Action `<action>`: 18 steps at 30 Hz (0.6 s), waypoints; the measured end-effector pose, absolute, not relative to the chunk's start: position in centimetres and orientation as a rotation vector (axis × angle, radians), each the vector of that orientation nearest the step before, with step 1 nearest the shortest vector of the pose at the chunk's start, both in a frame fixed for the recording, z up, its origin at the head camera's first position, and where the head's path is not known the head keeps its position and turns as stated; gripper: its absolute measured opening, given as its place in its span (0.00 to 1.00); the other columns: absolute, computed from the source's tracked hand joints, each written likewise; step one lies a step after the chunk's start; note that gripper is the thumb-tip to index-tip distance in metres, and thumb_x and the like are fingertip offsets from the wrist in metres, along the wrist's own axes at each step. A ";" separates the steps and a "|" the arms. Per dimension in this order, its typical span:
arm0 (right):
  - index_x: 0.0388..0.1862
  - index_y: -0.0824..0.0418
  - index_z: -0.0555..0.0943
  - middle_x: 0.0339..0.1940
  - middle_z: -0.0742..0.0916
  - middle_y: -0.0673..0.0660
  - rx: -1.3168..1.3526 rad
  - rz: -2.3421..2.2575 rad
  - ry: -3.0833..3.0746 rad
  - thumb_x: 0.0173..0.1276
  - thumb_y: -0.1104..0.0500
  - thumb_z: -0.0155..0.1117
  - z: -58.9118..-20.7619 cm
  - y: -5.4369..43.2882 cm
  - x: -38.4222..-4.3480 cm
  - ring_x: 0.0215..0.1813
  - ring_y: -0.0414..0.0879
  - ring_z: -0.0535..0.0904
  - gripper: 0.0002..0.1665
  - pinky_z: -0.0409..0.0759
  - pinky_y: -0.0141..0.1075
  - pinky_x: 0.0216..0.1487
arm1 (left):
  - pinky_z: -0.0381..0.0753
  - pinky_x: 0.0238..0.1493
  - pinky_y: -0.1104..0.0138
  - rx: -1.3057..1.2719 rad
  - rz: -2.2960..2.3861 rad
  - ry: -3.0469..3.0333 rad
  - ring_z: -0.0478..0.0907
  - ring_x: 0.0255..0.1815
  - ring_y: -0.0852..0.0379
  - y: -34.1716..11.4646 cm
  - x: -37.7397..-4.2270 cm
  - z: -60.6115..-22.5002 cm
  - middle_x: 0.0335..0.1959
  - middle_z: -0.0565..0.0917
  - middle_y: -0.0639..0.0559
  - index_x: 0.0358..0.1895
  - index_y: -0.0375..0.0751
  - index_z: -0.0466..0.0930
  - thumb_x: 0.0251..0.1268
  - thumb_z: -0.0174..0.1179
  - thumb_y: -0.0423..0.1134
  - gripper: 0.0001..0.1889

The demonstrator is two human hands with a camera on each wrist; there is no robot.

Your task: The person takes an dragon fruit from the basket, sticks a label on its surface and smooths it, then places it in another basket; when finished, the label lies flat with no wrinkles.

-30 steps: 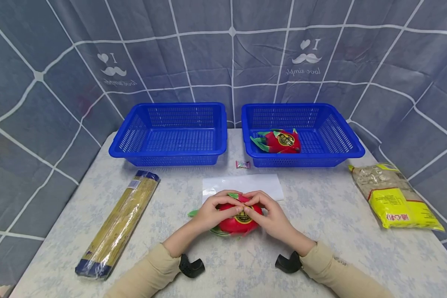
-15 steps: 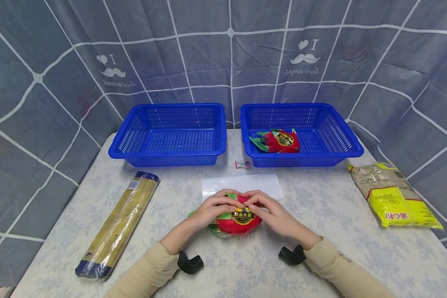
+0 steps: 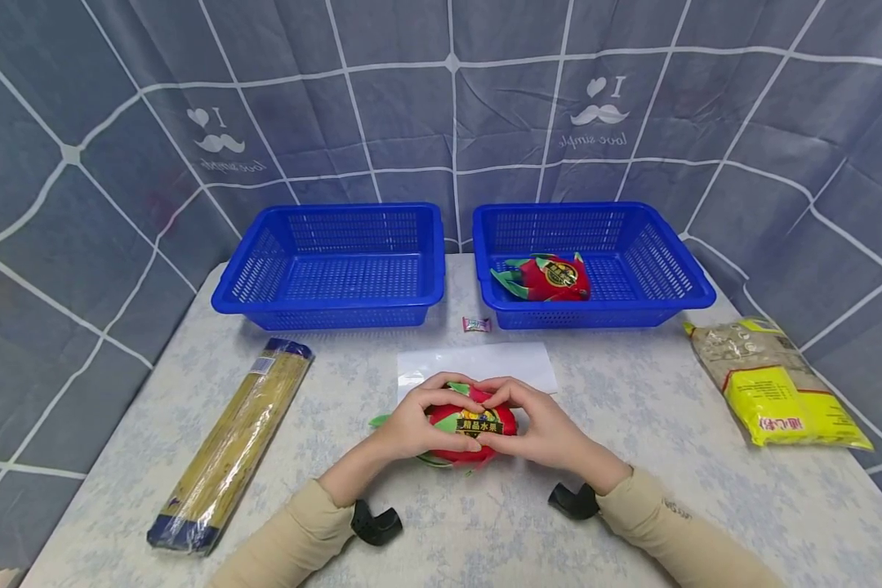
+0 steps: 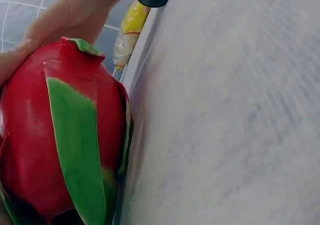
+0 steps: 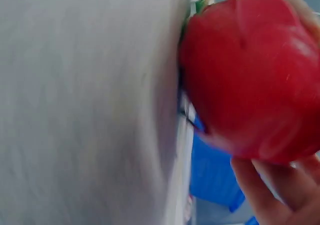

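On the table near its front, a red dragon fruit [image 3: 459, 429] with green leafy scales lies between both hands. It bears a black and gold label [image 3: 479, 425]. My left hand [image 3: 415, 420] grips its left and upper side, thumb across the front at the label's lower edge. Opposite it, my right hand [image 3: 547, 429] holds the right end, its thumb reaching the label too. The thumbs almost meet. In the left wrist view the dragon fruit [image 4: 65, 130] shows a long green scale; the right wrist view shows its smooth red end [image 5: 255, 80]. The fruit's underside is hidden.
Two blue baskets stand at the back: a left one [image 3: 331, 317] and a right one [image 3: 603, 317] containing another dragon fruit [image 3: 551, 278]. A small wrapped candy [image 3: 476, 324], a white sheet [image 3: 478, 359], a long noodle pack [image 3: 235, 441] and a yellow bag [image 3: 779, 388] lie around.
Both thumbs first covered the label, then lifted upward off it, and now lie lower, at its bottom edge. The dragon fruit has stayed in about the same place.
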State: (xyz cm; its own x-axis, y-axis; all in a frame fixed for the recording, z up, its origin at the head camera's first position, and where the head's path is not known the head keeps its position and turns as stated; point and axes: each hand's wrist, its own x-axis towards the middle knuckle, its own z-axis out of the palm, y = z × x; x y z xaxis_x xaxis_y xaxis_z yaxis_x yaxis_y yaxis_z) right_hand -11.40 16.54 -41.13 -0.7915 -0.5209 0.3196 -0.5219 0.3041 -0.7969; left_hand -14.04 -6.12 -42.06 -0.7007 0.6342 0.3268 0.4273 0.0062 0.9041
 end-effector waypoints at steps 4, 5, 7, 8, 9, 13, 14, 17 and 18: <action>0.42 0.51 0.75 0.60 0.77 0.54 1.030 1.584 -2.505 0.59 0.59 0.70 -41.3 16.6 -11.6 0.60 0.50 0.74 0.15 0.76 0.41 0.53 | 0.73 0.55 0.59 1.111 1.751 2.048 0.66 0.61 0.50 -6.4 -14.4 -42.0 0.59 0.72 0.47 0.47 0.39 0.83 0.50 0.71 0.33 0.17; 0.43 0.51 0.76 0.61 0.77 0.54 1.038 1.611 -2.512 0.60 0.59 0.69 -41.3 16.7 -11.7 0.61 0.50 0.73 0.14 0.76 0.41 0.54 | 0.72 0.56 0.59 1.098 1.747 2.024 0.66 0.62 0.50 -6.5 -14.5 -42.0 0.60 0.71 0.47 0.47 0.38 0.83 0.53 0.69 0.33 0.16; 0.46 0.52 0.79 0.63 0.76 0.54 1.060 1.693 -2.529 0.63 0.61 0.66 -41.2 17.1 -12.0 0.63 0.49 0.71 0.13 0.74 0.40 0.56 | 0.72 0.56 0.59 1.058 1.752 1.951 0.64 0.63 0.49 -6.7 -14.6 -41.8 0.61 0.70 0.45 0.49 0.34 0.82 0.57 0.65 0.32 0.15; 0.48 0.54 0.80 0.64 0.75 0.55 1.077 1.746 -2.530 0.65 0.62 0.63 -41.3 17.4 -12.2 0.64 0.49 0.70 0.13 0.74 0.40 0.57 | 0.72 0.55 0.59 1.029 1.757 1.909 0.64 0.63 0.48 -6.8 -14.7 -41.7 0.62 0.69 0.44 0.50 0.32 0.81 0.59 0.63 0.32 0.15; 0.50 0.57 0.81 0.65 0.75 0.57 1.092 1.818 -2.523 0.66 0.64 0.62 -41.3 17.6 -12.4 0.65 0.48 0.69 0.13 0.73 0.39 0.57 | 0.72 0.55 0.60 1.006 1.759 1.873 0.63 0.63 0.47 -6.8 -14.7 -41.5 0.62 0.68 0.42 0.50 0.29 0.80 0.60 0.61 0.31 0.15; 0.51 0.67 0.81 0.64 0.74 0.64 1.098 2.049 -2.443 0.67 0.67 0.59 -41.4 18.1 -12.7 0.65 0.44 0.69 0.14 0.74 0.35 0.56 | 0.76 0.51 0.63 0.933 1.797 1.780 0.66 0.62 0.47 -6.9 -14.8 -41.4 0.63 0.67 0.38 0.50 0.23 0.77 0.61 0.57 0.29 0.15; 0.50 0.70 0.81 0.62 0.74 0.66 1.081 2.086 -2.407 0.66 0.68 0.59 -41.5 17.9 -12.7 0.64 0.44 0.70 0.14 0.75 0.35 0.55 | 0.77 0.50 0.64 0.937 1.811 1.795 0.67 0.61 0.47 -6.8 -14.7 -41.5 0.62 0.68 0.38 0.49 0.23 0.78 0.61 0.57 0.28 0.14; 0.45 0.72 0.82 0.58 0.77 0.67 0.912 2.118 -2.343 0.64 0.69 0.61 -41.7 17.0 -12.2 0.60 0.43 0.74 0.11 0.77 0.35 0.52 | 0.77 0.49 0.64 0.994 1.878 1.884 0.69 0.60 0.45 -6.4 -14.4 -41.8 0.59 0.72 0.37 0.45 0.24 0.80 0.58 0.59 0.26 0.12; 0.43 0.71 0.83 0.57 0.79 0.67 0.842 2.102 -2.334 0.64 0.68 0.62 -41.7 16.7 -12.0 0.59 0.44 0.75 0.10 0.77 0.34 0.51 | 0.78 0.49 0.63 1.015 1.898 1.927 0.69 0.60 0.45 -6.2 -14.3 -41.9 0.58 0.73 0.37 0.43 0.25 0.81 0.57 0.60 0.25 0.11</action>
State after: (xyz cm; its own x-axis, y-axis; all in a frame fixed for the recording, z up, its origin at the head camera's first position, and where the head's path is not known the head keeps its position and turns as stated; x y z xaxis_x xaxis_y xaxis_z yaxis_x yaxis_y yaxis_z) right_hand -11.97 16.66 -41.69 -0.8602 -0.4419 0.2545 -0.2992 0.0332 -0.9536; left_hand -14.29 -6.22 -41.94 -0.7254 0.6253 0.2878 0.2971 -0.0928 0.9503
